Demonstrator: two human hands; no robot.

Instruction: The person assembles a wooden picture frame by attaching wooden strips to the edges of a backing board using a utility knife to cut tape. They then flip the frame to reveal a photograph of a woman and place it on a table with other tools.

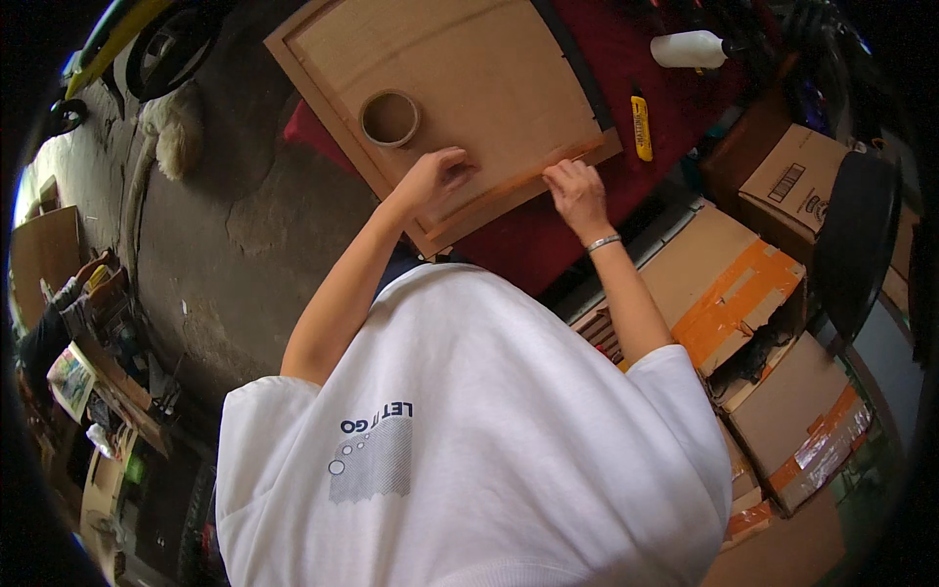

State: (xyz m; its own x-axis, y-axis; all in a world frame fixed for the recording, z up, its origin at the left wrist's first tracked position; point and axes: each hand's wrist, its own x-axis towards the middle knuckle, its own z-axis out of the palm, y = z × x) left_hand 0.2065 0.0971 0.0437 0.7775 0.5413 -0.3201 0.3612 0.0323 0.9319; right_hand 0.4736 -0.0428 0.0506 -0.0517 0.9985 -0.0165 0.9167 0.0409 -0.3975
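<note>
A shallow wooden panel with a raised frame (460,78) lies in front of me on a dark red cloth. Along its near side runs a thin orange-brown strip (509,186); whether it is tape or wood I cannot make out. My right hand (579,196), with a band on its wrist, pinches at this strip near the panel's right corner. Over the near left part of the panel hovers my left hand (435,181), its fingers bent and apart, holding nothing visible. A roll of tape (390,118) rests on the panel just beyond it.
On the red cloth (611,93) to the right lie a yellow tube (641,127) and a white bottle (688,49). Taped cardboard boxes (719,293) stand at my right. Concrete floor (249,225) stretches left, with a mop-like head (174,132) and clutter (98,372) farther out.
</note>
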